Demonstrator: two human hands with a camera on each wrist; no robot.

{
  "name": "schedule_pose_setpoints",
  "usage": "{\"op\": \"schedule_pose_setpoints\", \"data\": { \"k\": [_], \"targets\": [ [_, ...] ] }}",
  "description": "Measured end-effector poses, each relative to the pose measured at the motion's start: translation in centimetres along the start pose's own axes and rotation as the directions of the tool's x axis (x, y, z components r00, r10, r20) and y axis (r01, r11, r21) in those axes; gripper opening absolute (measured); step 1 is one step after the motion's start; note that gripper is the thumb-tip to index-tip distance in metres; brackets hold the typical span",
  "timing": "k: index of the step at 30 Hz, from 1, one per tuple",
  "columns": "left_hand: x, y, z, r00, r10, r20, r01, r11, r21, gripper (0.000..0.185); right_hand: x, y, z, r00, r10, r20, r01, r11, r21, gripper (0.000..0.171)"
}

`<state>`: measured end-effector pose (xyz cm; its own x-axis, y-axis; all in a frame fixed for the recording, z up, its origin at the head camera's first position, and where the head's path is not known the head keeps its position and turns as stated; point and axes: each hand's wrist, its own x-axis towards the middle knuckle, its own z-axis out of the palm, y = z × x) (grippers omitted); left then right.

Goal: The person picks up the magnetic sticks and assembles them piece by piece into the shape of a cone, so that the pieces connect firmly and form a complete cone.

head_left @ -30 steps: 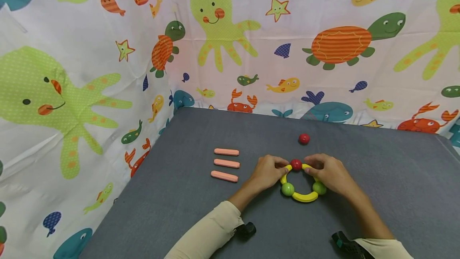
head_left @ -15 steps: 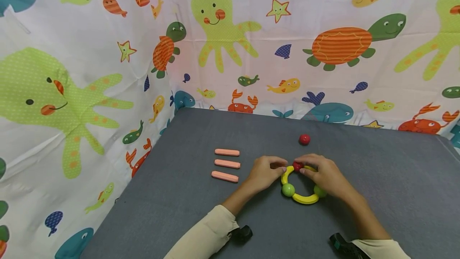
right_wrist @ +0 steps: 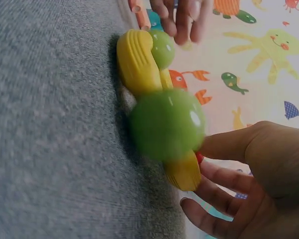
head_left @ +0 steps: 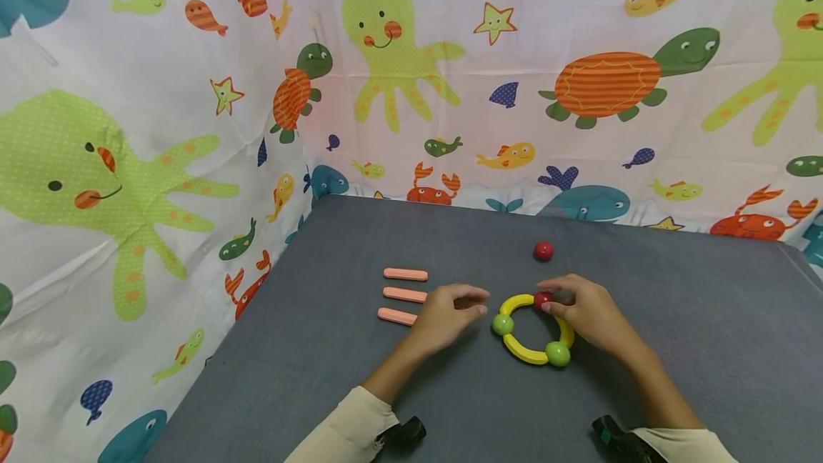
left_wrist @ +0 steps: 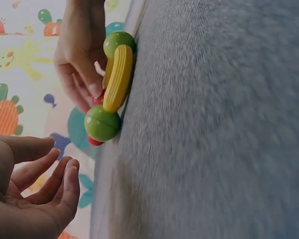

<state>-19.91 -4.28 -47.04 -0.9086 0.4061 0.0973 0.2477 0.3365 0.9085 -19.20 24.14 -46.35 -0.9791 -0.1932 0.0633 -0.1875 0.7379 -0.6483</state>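
While the right hand (head_left: 588,309) pinches the ring's (head_left: 532,331) red ball (head_left: 543,299), the left hand (head_left: 446,314) hovers relaxed; next likely needs careful steadying.

You see a grey table (head_left: 675,349). On it lie three pink sticks (head_left: 405,295) in a row, a yellow ring (head_left: 531,329) with green balls and a red one, and a loose red ball (head_left: 543,251) farther back.
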Motion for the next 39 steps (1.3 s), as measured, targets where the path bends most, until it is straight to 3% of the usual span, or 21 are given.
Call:
{"op": "schedule_pose_setpoints", "data": {
  "k": [11, 15, 19, 27, 32, 39],
  "targets": [
    [-2.4, -1.0, -3.9, 0.995, -0.020, -0.094, 0.023, 0.999, 0.034, 0.028, -0.2, 0.4, -0.7, 0.998, 0.040, 0.046, -0.041, 0.999, 0.014, 0.029],
    [-3.2, -1.6, -5.5, 0.991, -0.050, -0.125, 0.049, 0.999, -0.016, 0.028, -0.2, 0.7, -0.9, 0.996, 0.061, 0.069, -0.062, 0.998, 0.015, 0.027],
    [-4.0, -2.0, -6.9, 0.983, -0.096, -0.159, 0.085, 0.994, -0.073, 0.029, -0.2, 1.0, -1.3, 0.992, 0.084, 0.095, -0.086, 0.996, 0.015, 0.028],
    [-5.1, -3.1, -9.0, 0.954, -0.146, -0.261, 0.142, 0.989, -0.034, 0.030, -0.2, 1.3, -1.9, 0.988, 0.103, 0.118, -0.106, 0.994, 0.021, 0.029],
    [-5.5, -3.7, -9.8, 0.948, -0.178, -0.262, 0.184, 0.983, -0.002, 0.030, -0.4, 1.4, -2.3, 0.984, 0.104, 0.142, -0.110, 0.993, 0.036, 0.031],
    [-6.0, -4.4, -10.2, 0.962, -0.182, -0.206, 0.191, 0.981, 0.025, 0.034, -0.3, 1.8, -2.7, 0.981, 0.105, 0.166, -0.113, 0.993, 0.038, 0.033]
  ]
}}
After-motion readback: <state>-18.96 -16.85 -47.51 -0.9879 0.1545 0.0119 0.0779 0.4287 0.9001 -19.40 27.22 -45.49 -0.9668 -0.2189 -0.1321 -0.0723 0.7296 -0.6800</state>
